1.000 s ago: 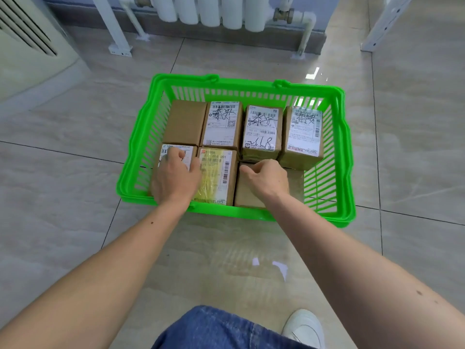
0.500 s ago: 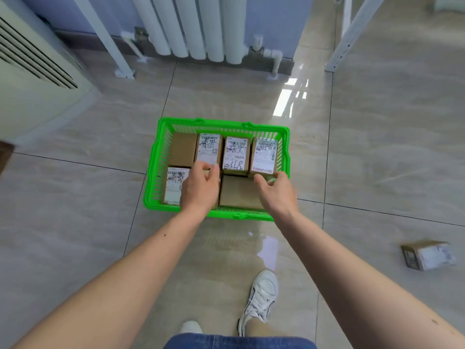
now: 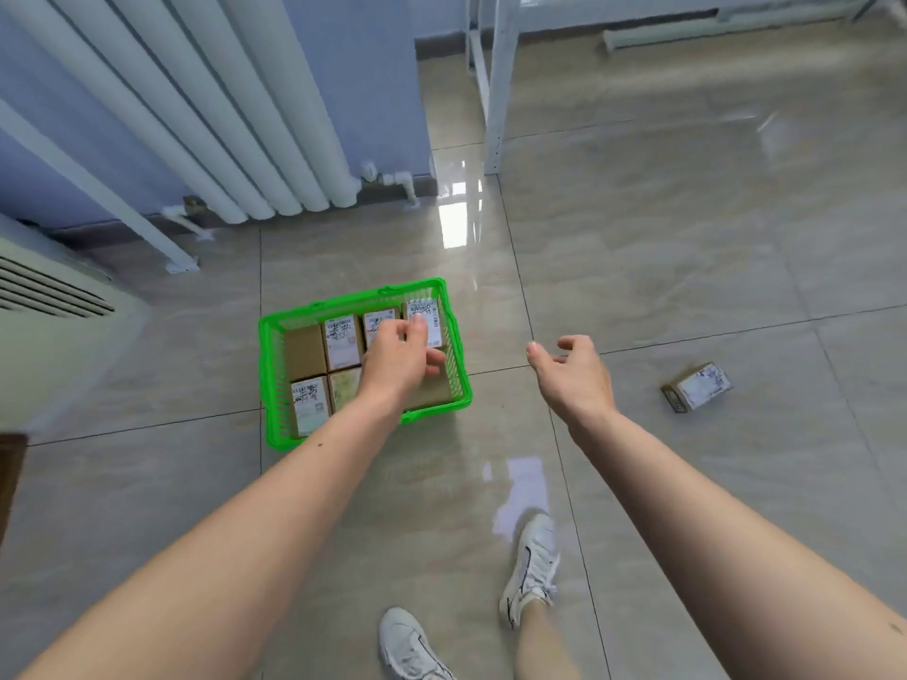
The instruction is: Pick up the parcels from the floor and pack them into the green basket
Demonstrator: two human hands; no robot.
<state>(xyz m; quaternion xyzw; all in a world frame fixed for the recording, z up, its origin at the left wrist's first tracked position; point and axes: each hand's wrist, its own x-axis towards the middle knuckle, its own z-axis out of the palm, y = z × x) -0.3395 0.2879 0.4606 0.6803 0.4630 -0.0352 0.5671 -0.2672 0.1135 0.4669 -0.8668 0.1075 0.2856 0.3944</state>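
Observation:
The green basket [image 3: 269, 380] stands on the tiled floor and holds several brown cardboard parcels [image 3: 310, 405] with white labels, packed in two rows. My left hand [image 3: 398, 361] hovers above the basket's right half, fingers loosely curled, holding nothing. My right hand [image 3: 573, 376] is raised to the right of the basket, fingers spread and empty. One more labelled parcel [image 3: 697, 387] lies alone on the floor at the right, a good arm's reach beyond my right hand.
A white radiator [image 3: 235, 120] and pipes line the blue wall behind the basket. An air-conditioner unit [image 3: 44, 326] stands at the left. White frame legs [image 3: 493, 90] rise at the back. My feet in white shoes [image 3: 532, 566] are at the bottom.
I have risen and stepped back, so the basket looks smaller and farther. Both hands have lifted off the parcels; the right hand has swung out to the right of the basket.

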